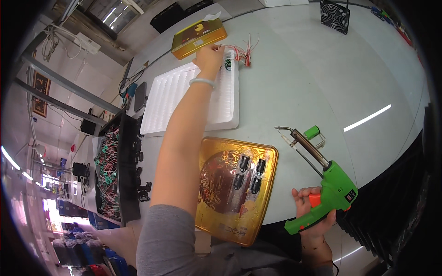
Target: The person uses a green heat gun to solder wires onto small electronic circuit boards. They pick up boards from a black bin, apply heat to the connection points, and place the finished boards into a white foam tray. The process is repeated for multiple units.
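Note:
In my right hand (315,211) is a green soldering gun (339,186) with a red trigger. Its metal tip and thin feed tube point up and to the left over the table. My left hand (210,57) reaches across to the far end of a white foam tray (179,99), its fingers pinched together. What lies between the fingertips is too small to make out. Right beside that hand, red and white wires (244,56) stick up near small green parts (228,63) at the tray's corner. A gold tin lid (269,184) lies close to me, carrying several small black connectors (243,163).
A yellow tin box (200,37) stands behind the tray. Far right is a black fan (334,17), with tools (391,25) beyond it. On the left, a black bin (129,184) holds many wired green parts. A solder spool (311,132) sits by the gun.

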Demonstrator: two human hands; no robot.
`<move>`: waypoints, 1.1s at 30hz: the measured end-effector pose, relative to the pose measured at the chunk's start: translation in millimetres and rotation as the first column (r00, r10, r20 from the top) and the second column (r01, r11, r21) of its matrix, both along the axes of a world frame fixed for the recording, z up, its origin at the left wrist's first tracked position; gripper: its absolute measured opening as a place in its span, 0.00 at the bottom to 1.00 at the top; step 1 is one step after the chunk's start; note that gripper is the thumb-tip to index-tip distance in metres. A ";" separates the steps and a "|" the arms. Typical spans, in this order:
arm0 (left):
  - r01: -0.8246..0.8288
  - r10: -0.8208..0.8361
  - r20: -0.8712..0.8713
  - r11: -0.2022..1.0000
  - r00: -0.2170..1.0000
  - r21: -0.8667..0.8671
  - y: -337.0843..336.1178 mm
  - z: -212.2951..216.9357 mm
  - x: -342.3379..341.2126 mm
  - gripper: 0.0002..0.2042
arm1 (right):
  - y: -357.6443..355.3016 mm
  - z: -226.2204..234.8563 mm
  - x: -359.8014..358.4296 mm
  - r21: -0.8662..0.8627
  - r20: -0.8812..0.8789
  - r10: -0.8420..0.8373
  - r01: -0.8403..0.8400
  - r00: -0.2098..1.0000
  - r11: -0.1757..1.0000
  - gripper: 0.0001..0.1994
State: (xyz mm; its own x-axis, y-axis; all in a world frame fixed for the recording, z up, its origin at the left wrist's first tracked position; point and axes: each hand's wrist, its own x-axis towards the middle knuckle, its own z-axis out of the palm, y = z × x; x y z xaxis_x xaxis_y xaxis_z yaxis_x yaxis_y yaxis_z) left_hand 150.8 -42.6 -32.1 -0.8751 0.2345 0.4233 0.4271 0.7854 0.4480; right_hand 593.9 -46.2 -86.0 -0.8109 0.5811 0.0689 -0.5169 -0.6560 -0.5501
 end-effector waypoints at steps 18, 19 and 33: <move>-0.039 -0.434 0.005 -0.069 0.901 0.997 -41.6 -5.9 -13.0 0.08 | 0.3 -4.6 0.3 -0.017 -0.091 -0.001 -0.001 0.996 1.000 0.27; 0.032 -0.434 -0.057 -0.065 0.899 0.997 -50.4 -0.2 -20.3 0.08 | 0.6 -4.1 -0.3 -0.010 -0.093 0.003 -0.003 0.996 1.000 0.27; 0.447 -0.674 -0.111 0.347 0.730 0.825 -236.4 119.1 132.3 0.10 | -3.6 -12.2 -0.3 0.035 -0.171 -0.003 0.009 0.985 0.999 0.27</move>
State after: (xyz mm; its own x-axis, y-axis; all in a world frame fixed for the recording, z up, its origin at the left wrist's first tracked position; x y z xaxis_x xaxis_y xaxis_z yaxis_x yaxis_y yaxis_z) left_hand 283.1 -279.0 87.0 -0.7531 0.3958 0.5255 0.4307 -0.3072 0.8486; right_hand 593.6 -49.9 -98.2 -0.7819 0.5807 0.2266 -0.6091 -0.6343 -0.4761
